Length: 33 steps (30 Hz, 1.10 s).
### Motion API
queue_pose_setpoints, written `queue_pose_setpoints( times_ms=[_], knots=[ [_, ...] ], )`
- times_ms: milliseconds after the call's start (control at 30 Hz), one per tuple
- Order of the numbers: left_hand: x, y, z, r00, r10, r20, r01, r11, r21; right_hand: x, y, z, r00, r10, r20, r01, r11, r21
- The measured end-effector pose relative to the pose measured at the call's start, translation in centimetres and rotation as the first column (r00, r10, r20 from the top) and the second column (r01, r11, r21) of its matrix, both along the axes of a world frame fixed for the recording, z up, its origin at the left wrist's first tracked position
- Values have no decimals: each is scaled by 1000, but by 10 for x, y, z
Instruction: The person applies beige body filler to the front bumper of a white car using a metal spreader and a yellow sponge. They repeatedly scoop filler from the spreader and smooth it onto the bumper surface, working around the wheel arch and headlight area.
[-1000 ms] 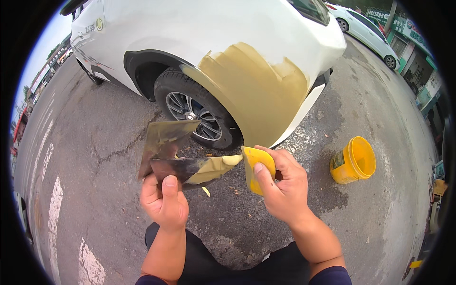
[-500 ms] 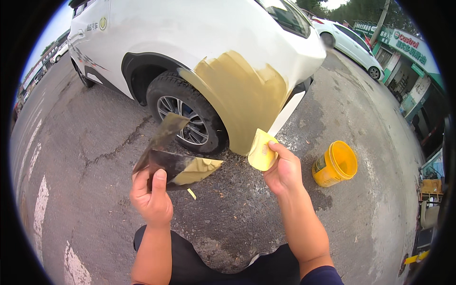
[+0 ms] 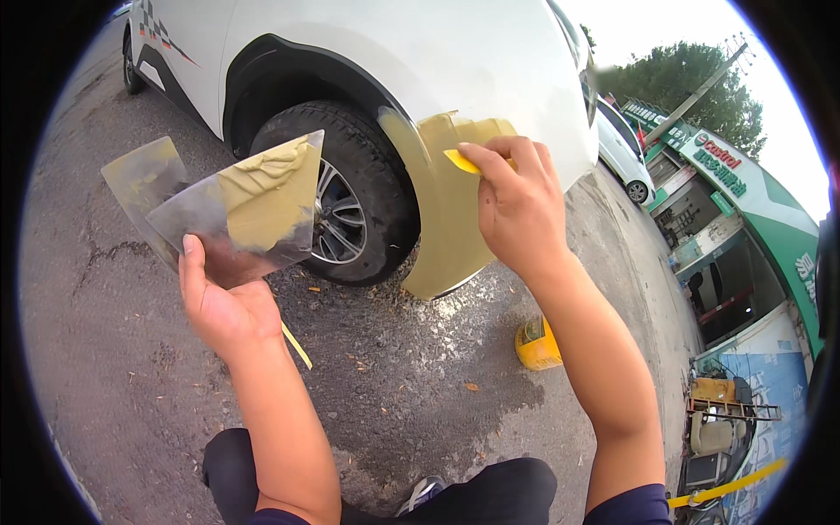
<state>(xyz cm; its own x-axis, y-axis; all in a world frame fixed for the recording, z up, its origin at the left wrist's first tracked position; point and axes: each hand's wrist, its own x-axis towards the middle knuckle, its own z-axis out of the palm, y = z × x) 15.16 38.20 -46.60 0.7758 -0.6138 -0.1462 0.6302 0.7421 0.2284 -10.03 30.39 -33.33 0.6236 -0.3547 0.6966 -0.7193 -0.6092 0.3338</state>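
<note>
My left hand grips a grey putty board, thumb on its face. Ridged tan putty covers the board's right part, and a second smeared sheet sticks out behind it. Between the fingers and thumb of my right hand is a yellow putty spreader, seen nearly edge-on. It is in front of the tan putty patch on the fender of the white car; whether it touches the panel I cannot tell.
The car's front wheel stands behind the board. A yellow bucket sits on the asphalt, partly hidden by my right forearm. A yellow strip lies near my left forearm. Shopfronts and another parked car are at the right.
My right hand has risen toward the fender with the spreader, which has turned edge-on. My left hand has shifted left and tilted the board, showing more putty. The view has moved closer to the car.
</note>
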Motion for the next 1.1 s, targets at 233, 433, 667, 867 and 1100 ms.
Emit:
queue_pose_setpoints(
  times_ms=[233,433,667,867,1100],
  knots=[
    [36,-21,-30,997,4,-75,-3,1000,12,49,-46,7,950,-82,-302,28,983,-180],
    [58,-39,-51,989,38,-144,-32,999,40,64,-65,8,912,-156,-380,77,973,-217],
    [57,-51,-59,975,-5,-223,24,996,82,69,-60,6,881,-246,-405,179,964,-196],
    [58,-51,-58,973,-21,-230,38,997,70,63,-47,9,850,-308,-427,292,951,-103],
    [64,-46,-59,975,-21,-221,27,999,23,81,-65,19,878,-214,-428,137,969,-204]
  ],
)
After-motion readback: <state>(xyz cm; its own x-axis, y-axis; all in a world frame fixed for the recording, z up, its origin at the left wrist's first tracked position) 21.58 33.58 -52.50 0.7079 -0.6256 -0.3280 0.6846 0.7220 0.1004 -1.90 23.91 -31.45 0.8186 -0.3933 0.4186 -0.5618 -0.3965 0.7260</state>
